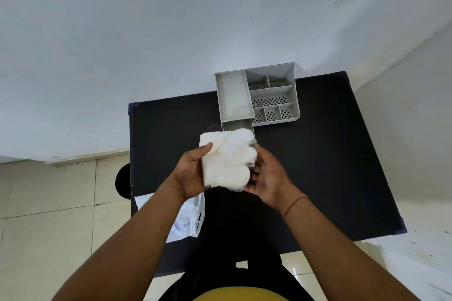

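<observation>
My left hand (189,173) grips a wad of white cotton or soft cloth (226,156) from the left, thumb on top near its upper corner. My right hand (266,177) holds the wad's right side, where a bit of clear plastic wrap shows under it. Both hands hover above a dark table (318,166). Just behind the wad stands a grey plastic organiser (234,95) with several compartments, some with perforated floors. Its small drawer (236,127) is pulled out toward me, and the wad hides the drawer's front part.
A white plastic bag with blue print (188,220) lies on the table's near left corner under my left forearm. The table stands against a pale wall (171,32). A tiled floor (49,203) lies to the left, and a round black object (123,179) sits by the table's left edge.
</observation>
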`<state>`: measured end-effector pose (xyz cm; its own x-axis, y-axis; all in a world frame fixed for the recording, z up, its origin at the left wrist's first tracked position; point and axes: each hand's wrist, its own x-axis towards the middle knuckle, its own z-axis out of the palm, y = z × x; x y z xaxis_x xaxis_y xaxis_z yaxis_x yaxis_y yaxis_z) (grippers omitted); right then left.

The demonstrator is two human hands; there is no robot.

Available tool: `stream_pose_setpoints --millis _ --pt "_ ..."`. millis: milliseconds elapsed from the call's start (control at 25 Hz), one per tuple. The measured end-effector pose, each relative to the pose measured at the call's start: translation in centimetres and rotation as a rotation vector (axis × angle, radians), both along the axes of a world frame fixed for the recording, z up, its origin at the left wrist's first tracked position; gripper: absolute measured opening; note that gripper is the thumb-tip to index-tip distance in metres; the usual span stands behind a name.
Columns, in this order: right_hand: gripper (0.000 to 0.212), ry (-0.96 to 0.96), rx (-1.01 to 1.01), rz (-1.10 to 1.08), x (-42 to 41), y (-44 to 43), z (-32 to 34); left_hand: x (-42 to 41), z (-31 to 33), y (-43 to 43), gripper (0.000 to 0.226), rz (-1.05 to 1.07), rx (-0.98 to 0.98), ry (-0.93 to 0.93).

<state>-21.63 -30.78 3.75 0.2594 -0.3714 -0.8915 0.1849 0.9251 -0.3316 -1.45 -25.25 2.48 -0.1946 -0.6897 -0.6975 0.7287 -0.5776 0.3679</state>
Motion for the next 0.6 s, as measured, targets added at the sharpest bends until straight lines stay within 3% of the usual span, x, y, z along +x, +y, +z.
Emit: stream_pose_setpoints --millis 80,120,280,440,520,600 --pt "0.039 -0.087 -0.071 0.056 0.4 -0.5 1.4 -0.9 -0.2 -0.7 0.052 -0.056 0.061 -0.057" --pt "0.029 -0.032 -0.165 0.116 0.6 -0.9 1.6 -1.2 -0.4 -1.2 0.051 -0.082 0.093 -0.143" --pt "0.028 0.328 -0.632 0.350 0.4 -1.8 1.0 -2.3 -0.2 -3.1 0.040 -0.218 0.145 -0.610" --pt "0.014 0.609 -0.772 0.422 0.2 -3.3 -0.5 -3.2 -0.1 -4.1 0.034 -0.261 0.152 -0.833" --pt "0.018 0.706 -0.833 0.502 0.6 -4.1 -1.5 -3.6 -0.7 -4.3 0.038 -0.316 0.070 -1.016" --pt "0.032 0.790 -0.935 0.607 1.3 -4.5 -2.1 -4.0 -1.2 -4.8 0.037 -0.453 -0.041 -1.342"
